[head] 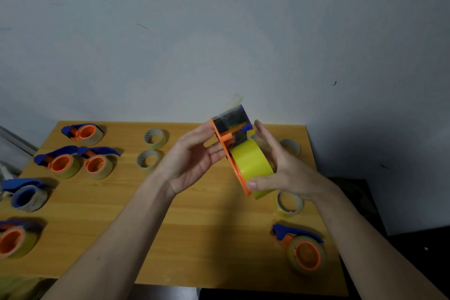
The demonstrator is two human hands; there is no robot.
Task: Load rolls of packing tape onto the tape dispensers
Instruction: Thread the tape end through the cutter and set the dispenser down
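Observation:
Above the wooden table I hold an orange and blue tape dispenser with a yellow roll of packing tape seated on it. A clear strip of tape sticks up past the dispenser's blue front end. My left hand has straight fingers, and their tips touch the orange side plate. My right hand grips the roll from the other side, thumb on the lower edge and fingers curled behind it.
Several loaded dispensers lie along the table's left side; one more dispenser lies front right. Loose tape rolls lie at the back middle and on the right. A grey wall stands behind.

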